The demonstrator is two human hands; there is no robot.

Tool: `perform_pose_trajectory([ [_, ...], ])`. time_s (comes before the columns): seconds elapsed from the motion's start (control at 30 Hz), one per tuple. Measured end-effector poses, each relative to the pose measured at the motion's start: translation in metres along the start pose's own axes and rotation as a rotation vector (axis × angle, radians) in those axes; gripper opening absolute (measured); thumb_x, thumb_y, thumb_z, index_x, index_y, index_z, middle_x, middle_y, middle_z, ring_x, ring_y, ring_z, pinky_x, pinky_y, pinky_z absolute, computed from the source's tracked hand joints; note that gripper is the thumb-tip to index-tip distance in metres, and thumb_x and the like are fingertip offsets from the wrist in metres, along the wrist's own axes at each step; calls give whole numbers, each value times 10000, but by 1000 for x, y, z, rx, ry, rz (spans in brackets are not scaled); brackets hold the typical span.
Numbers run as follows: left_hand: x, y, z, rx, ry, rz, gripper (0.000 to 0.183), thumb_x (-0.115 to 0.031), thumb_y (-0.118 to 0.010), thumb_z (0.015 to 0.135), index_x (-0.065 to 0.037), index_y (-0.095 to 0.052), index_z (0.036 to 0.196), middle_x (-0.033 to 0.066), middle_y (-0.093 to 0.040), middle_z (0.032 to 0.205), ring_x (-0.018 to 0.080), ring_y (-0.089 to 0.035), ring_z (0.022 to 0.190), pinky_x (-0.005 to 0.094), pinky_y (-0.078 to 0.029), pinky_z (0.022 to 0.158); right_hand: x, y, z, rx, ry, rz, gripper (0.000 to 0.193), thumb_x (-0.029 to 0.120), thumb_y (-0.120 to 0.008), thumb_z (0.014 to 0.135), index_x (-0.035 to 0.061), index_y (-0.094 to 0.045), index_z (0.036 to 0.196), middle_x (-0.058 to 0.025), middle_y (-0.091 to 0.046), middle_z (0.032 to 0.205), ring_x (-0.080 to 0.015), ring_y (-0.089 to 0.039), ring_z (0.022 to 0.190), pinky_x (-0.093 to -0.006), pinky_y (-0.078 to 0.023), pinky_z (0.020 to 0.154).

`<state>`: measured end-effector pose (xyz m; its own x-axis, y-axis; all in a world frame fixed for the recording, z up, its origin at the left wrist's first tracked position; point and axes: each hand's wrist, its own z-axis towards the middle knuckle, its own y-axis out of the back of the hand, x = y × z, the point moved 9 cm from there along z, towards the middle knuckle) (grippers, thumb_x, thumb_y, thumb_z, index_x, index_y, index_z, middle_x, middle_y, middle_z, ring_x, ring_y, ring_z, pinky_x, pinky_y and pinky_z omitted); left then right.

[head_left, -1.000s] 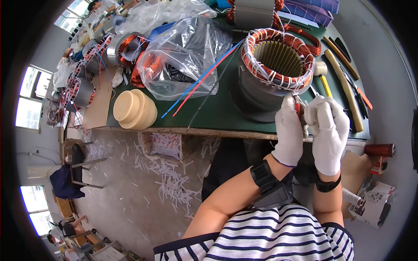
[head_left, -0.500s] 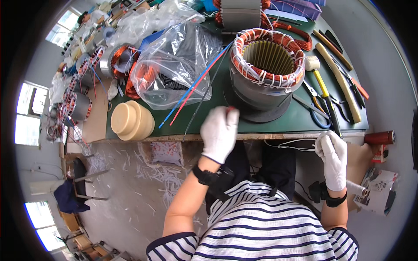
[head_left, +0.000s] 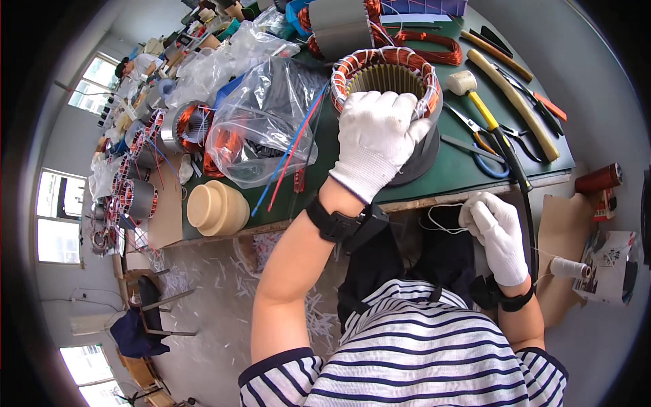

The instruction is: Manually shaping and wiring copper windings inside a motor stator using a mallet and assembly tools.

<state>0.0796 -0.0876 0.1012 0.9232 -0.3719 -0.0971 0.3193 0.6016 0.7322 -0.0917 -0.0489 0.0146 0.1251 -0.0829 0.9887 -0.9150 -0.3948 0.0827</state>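
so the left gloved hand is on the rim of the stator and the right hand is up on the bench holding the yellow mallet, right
Not quite. The left hand does rest on the rim of the stator, but the right hand is below the bench edge, holding thin white string. The yellow mallet lies untouched on the green bench. The head view shows this.

Counting what's out on the bench: 2 gloved hands, left hand on 1 big stator and right hand by the table edge. Also 1 mallet, 1 cream-coloured round block and 1 clear plastic bag. Down the left side there's a row of smaller stators, too jumbled to count.
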Motion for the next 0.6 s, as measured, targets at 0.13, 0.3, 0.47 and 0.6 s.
perform_pose_trajectory([
  [0.13,-11,35,-8,-278,18,-346,357,-160,-700,789,-10,-620,1103,155,-657,941,305,-640,836,368,-509,795,15,-8,2,89,33,192,244,137,-452,952,-8,-578,802,-22,-537,685,-84,-443,577,-206,-366,541],
  [0.3,-111,-56,-124,998,511,-1637,668,-78,-659,808,-45,-377,1413,26,-621,955,86,-563,850,260,-476,786,52,12,3,151,374,341,308,279,-473,991,6,-564,880,-61,-562,671,-70,-460,510,-211,-342,444],
  [0.47,-57,-73,-147,621,333,-708,226,-161,-530,904,-45,-635,1067,105,-612,691,244,-620,632,334,-502,637,78,97,27,-274,361,-317,268,225,-493,941,-20,-599,920,-7,-529,741,-54,-429,625,-217,-336,551],
  [0.6,-67,-31,-84,351,527,-1291,169,-134,-506,958,-19,-615,1018,88,-566,665,126,-564,600,274,-479,606,-2,-8,17,280,75,173,367,278,-625,878,-29,-608,1078,-6,-548,864,-78,-472,718,-228,-391,619],
])
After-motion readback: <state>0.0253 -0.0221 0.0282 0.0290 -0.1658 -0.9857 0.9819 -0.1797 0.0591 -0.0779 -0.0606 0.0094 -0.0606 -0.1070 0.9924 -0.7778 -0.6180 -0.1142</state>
